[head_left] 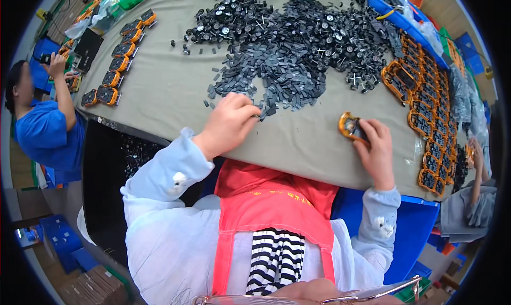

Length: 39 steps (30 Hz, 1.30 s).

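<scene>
My right hand (377, 151) grips an orange toy car body (348, 125) a little above the cloth, its dark inner side showing. Fingers pinched together, my left hand (228, 123) is at the near edge of a heap of small dark grey flat pieces (290, 73). A small dark piece (260, 115) shows at its fingertips. Black toy wheels on metal axles (234, 15) are piled behind and beside the flat pieces.
Orange car bodies (426, 105) stand in rows on the right, and more orange pieces (118, 63) line the left. A blue bin (410, 25) is at the back right. People (45, 121) work on both sides. A black box (104, 198) sits below the table's left edge.
</scene>
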{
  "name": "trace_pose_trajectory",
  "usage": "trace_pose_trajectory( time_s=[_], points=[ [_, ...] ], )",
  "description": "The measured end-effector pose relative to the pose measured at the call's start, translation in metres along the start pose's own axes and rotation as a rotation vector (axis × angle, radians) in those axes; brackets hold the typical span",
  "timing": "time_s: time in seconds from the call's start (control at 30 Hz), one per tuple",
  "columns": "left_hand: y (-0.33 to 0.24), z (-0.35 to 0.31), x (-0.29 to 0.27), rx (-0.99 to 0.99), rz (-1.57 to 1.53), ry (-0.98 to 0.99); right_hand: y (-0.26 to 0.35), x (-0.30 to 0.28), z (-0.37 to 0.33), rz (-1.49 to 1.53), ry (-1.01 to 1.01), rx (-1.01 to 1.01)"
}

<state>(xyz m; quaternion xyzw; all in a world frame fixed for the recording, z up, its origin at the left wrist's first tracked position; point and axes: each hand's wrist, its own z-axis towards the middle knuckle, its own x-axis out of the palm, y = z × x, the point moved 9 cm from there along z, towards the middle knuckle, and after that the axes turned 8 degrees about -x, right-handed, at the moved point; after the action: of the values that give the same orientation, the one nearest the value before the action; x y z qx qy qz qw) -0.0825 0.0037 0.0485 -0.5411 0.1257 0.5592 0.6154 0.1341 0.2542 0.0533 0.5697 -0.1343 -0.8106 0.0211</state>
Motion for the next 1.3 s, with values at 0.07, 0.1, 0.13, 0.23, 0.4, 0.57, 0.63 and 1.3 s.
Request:
trace_pose_trajectory(
  time_s=[0.07,0.1,0.13,0.23,0.4,0.57,0.63,1.3],
  points=[
    [-0.003,0.005,0.015,-0.006,0.012,0.004,0.028,0.006,-0.001,0.052,0.011,-0.032],
    [-0.004,0.009,0.021,-0.014,0.058,0.017,0.038,0.007,-0.002,0.058,0.017,-0.039],
    [-0.005,0.011,0.026,-0.022,0.104,0.029,0.043,0.007,-0.001,0.062,0.013,-0.035],
    [-0.006,0.011,0.036,-0.023,0.158,0.042,0.049,0.009,-0.001,0.076,0.017,-0.046],
    [-0.011,0.009,0.042,-0.062,0.178,0.094,0.058,0.013,0.002,0.124,0.040,-0.077],
    [-0.012,0.010,0.042,-0.066,0.179,0.089,0.060,0.016,0.003,0.159,0.036,-0.087],
    [-0.010,0.011,0.043,-0.056,0.190,0.073,0.060,0.016,0.004,0.161,0.042,-0.094],
    [-0.028,0.029,0.069,0.611,0.242,0.427,0.073,0.025,0.019,0.191,0.118,-0.179]
  ],
)
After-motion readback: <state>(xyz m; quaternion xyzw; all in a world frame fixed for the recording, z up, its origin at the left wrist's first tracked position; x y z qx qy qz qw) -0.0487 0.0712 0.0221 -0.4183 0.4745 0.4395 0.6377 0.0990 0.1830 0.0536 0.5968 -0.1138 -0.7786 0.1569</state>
